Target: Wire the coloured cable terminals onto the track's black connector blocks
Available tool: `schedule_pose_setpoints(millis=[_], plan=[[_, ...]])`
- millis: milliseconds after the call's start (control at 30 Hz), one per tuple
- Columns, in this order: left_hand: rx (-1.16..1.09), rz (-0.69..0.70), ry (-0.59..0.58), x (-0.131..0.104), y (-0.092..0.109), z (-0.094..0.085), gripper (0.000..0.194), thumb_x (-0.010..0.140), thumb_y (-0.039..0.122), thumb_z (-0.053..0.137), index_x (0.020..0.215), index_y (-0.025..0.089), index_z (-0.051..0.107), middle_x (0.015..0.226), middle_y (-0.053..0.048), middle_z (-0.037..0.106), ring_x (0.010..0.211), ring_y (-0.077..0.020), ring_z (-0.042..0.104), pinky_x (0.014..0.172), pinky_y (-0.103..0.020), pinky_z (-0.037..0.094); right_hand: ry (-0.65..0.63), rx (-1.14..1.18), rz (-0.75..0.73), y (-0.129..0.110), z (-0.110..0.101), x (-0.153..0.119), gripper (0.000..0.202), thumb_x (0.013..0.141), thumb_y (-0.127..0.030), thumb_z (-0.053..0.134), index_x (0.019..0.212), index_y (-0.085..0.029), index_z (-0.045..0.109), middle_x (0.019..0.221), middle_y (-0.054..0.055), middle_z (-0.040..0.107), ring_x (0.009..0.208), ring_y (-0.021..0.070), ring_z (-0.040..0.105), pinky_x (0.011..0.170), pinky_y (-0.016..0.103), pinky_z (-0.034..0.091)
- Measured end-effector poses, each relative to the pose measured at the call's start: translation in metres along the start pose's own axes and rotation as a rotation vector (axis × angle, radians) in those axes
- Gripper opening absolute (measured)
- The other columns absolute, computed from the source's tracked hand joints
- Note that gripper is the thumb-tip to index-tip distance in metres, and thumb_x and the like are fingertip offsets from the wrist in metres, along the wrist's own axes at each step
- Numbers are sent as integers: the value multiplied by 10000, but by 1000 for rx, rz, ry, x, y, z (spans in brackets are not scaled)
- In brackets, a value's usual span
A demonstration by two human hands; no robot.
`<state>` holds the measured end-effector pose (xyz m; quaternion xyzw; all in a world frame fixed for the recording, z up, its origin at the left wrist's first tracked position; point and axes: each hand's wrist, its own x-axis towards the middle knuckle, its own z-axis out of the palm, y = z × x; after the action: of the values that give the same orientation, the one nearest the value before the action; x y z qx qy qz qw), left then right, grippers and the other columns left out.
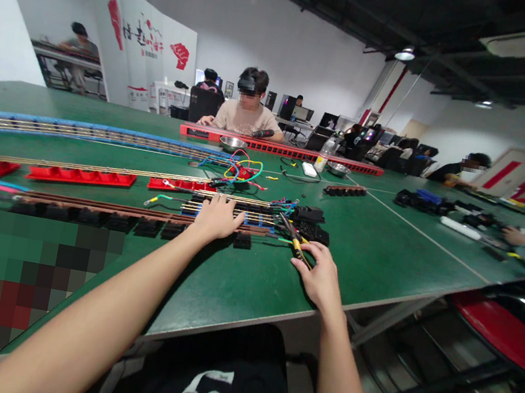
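My left hand lies palm down with its fingers spread across a conductor rail assembly of long metal bars with black and blue holders. In my right hand is a pair of pliers with yellow and black handles. The jaws reach the right end of the assembly, beside black end pieces and thin coloured wires. Whether the jaws grip anything is too small to tell. A green-and-yellow wire with a lug sticks out left of my left hand.
Brown rails on black supports and red holders stretch left. Behind them lie a blue rail and a tangle of coloured wires. Metal bowls, a bottle and a seated person are across the green table.
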<state>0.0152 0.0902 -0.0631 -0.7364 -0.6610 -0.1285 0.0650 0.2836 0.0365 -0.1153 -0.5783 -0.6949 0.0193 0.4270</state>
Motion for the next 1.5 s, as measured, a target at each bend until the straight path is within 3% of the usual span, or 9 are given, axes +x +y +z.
schedule_pose_setpoints(millis=[533,1000,1200,1367,1500], plan=[[-2,6,-4,1,0,0,604,919,540,275,1274,149,570,1330,-181,551,1261,-331,457,970,-476,409,0,-33,-5,9,2,3,197,737,-295,676,906,-195,696,1153,125,603,1090,285,598,976,459,446],[10,2,-4,0,1,-2,602,919,539,279,1276,154,574,1331,-185,551,1263,-344,459,960,-472,417,113,185,40,-6,-7,0,320,846,-478,574,755,-191,684,991,113,692,901,222,658,840,355,498],[12,0,-8,0,2,-3,599,920,538,277,1278,158,571,1324,-179,555,1266,-338,455,958,-464,419,100,226,201,-17,-11,-2,405,784,-563,618,880,-177,695,891,89,718,780,214,660,724,322,514],[7,5,-1,0,1,-2,590,922,539,285,1256,156,585,1319,-181,556,1258,-341,462,953,-462,423,64,281,238,-22,-11,-2,434,791,-578,614,957,-184,690,919,77,725,767,197,657,684,296,512],[10,10,5,1,0,0,590,923,540,287,1252,151,585,1313,-184,558,1243,-339,476,947,-461,428,21,382,279,-25,-8,-3,512,813,-618,561,1073,-192,675,913,71,720,650,170,643,532,259,491]])
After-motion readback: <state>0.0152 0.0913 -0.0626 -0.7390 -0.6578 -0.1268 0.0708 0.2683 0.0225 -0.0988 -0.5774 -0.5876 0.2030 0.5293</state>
